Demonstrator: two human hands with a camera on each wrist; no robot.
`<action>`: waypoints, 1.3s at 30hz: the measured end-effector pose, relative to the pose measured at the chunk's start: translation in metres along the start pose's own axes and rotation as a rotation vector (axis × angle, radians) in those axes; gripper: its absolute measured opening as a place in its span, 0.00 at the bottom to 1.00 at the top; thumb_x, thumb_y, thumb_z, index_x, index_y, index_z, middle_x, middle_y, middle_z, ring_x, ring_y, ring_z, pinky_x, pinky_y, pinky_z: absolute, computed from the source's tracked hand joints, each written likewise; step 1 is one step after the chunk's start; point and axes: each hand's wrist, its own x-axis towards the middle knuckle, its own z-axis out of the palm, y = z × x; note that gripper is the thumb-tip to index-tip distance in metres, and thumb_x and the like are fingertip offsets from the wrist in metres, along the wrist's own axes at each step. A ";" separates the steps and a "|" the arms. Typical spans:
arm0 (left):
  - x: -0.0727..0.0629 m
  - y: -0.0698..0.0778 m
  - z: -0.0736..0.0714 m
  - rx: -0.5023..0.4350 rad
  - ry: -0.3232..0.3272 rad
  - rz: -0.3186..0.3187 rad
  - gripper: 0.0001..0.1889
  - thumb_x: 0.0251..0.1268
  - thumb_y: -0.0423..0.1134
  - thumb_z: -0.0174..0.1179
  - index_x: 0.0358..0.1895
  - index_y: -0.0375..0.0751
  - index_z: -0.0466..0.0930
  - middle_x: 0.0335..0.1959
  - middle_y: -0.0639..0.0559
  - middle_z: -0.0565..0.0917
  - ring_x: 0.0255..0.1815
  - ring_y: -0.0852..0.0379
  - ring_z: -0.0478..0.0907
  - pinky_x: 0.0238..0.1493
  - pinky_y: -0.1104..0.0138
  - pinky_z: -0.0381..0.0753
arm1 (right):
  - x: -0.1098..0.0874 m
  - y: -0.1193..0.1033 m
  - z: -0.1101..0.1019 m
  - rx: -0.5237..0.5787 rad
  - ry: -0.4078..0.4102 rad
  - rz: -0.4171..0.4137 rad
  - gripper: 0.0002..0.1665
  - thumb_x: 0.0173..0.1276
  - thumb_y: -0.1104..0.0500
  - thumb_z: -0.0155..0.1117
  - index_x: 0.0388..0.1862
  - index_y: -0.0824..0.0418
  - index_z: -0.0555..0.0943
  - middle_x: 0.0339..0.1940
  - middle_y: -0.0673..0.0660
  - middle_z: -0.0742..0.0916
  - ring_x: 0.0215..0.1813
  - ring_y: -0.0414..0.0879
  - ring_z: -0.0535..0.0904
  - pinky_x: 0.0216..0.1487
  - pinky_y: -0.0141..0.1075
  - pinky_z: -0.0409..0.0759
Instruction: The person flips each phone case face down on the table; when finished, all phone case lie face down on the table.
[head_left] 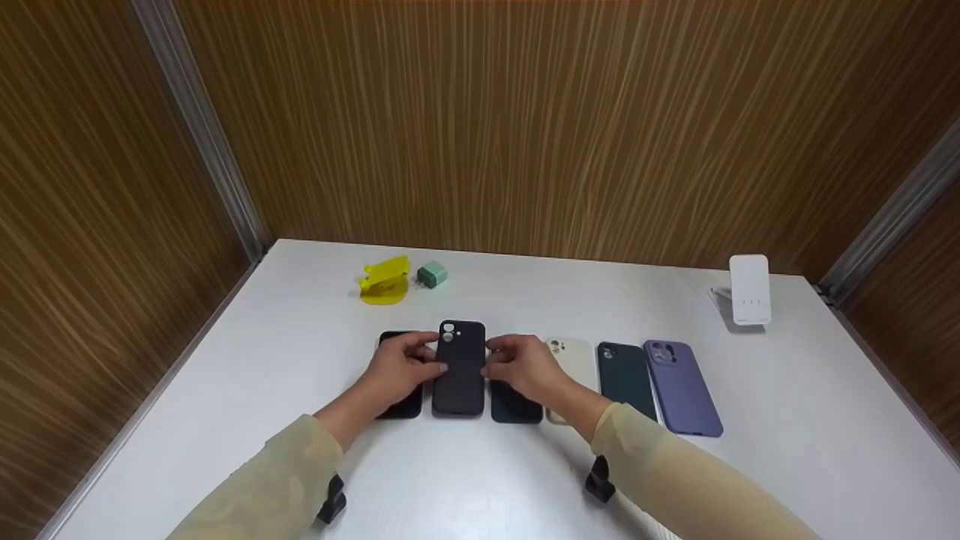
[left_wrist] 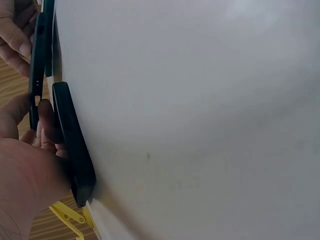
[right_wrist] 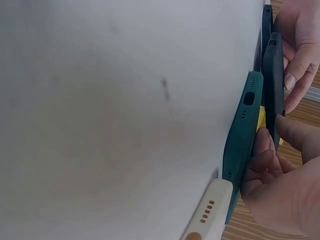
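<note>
A black phone case with camera holes at its top left is held between both hands, lifted a little off the white table. My left hand pinches its left edge with thumb and fingers, over another black case lying on the table. Its right edge is gripped by my right hand, which partly covers a dark teal case. In the right wrist view the held case stands beside the teal one, with fingertips at its edge. The left wrist view shows its thin side.
Right of the hands lie a cream case, a dark green case and a purple case. A yellow folding stand and a green charger plug sit behind. At the back right stands a white upright device.
</note>
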 end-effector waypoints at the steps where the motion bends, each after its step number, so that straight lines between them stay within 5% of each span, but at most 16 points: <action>1: 0.000 0.000 0.000 0.008 -0.001 -0.004 0.28 0.65 0.31 0.74 0.69 0.37 0.81 0.44 0.48 0.87 0.42 0.54 0.82 0.49 0.64 0.83 | 0.000 0.000 0.000 -0.003 -0.001 -0.002 0.25 0.67 0.68 0.76 0.63 0.67 0.84 0.40 0.53 0.91 0.43 0.45 0.85 0.52 0.40 0.85; 12: -0.001 -0.002 0.000 0.032 -0.013 0.000 0.29 0.65 0.33 0.75 0.70 0.39 0.81 0.54 0.47 0.87 0.43 0.55 0.82 0.50 0.63 0.83 | -0.002 0.003 -0.001 -0.052 -0.030 -0.053 0.25 0.66 0.67 0.77 0.62 0.67 0.84 0.39 0.53 0.91 0.42 0.45 0.85 0.51 0.42 0.84; 25: -0.001 -0.006 0.001 0.016 -0.016 0.001 0.30 0.64 0.32 0.76 0.70 0.40 0.80 0.53 0.47 0.85 0.39 0.55 0.80 0.44 0.66 0.81 | -0.001 0.006 0.001 -0.094 -0.046 -0.110 0.27 0.65 0.68 0.78 0.62 0.69 0.83 0.40 0.54 0.91 0.43 0.45 0.86 0.51 0.43 0.85; 39: 0.000 -0.008 0.002 0.017 -0.023 -0.016 0.31 0.63 0.32 0.77 0.70 0.39 0.79 0.54 0.46 0.84 0.42 0.54 0.80 0.46 0.65 0.82 | -0.004 0.006 0.000 -0.104 -0.075 -0.077 0.35 0.66 0.66 0.78 0.71 0.62 0.80 0.46 0.53 0.88 0.45 0.45 0.83 0.53 0.42 0.84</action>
